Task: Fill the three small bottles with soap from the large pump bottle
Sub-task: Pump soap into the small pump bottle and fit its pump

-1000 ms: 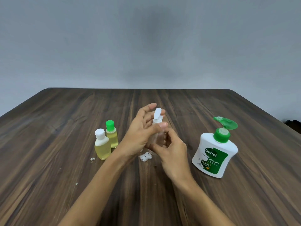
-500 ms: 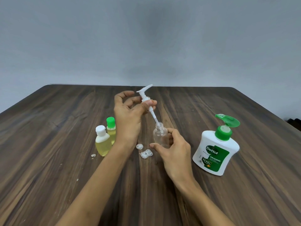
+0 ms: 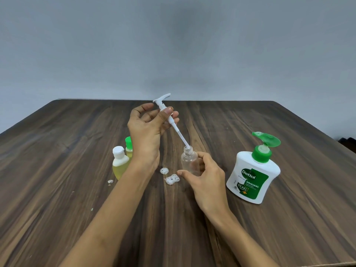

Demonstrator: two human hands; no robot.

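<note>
Far left of the cluster — two small bottles stand upright on the table (image 3: 57, 189), both capped and showing yellow liquid: the white-capped bottle (image 3: 119, 163) in front, the green-capped bottle (image 3: 128, 147) just behind it and partly hidden by your wrist. Parked out of the way, they read as done.

A small fleck of foam (image 3: 110, 181) lies on the wood just in front of the white-capped one.

Your left hand (image 3: 146, 132) is raised, thumb and fingers pinched on the collar of the small white pump top (image 3: 169, 120). You hold it tilted, nozzle up and away, so the dip tube runs down to the right with its tip right at the mouth of the clear bottle (image 3: 189, 160) — whether it is inside the neck or just above it I cannot tell.

Two foam blobs (image 3: 169, 176) sit on the table between your hands.

Your right hand (image 3: 208, 178) curls loosely round the clear bottle, thumb in front and fingers behind, steadying it upright on the table. The bottle looks empty.

Far right: the large pump bottle (image 3: 253, 176), green pump head on, stands apart from your right hand, untouched, nozzle pointing away.

Count: three small bottles — two filled, one open and empty. One large pump bottle. One loose pump top. Three foam spots.
</note>
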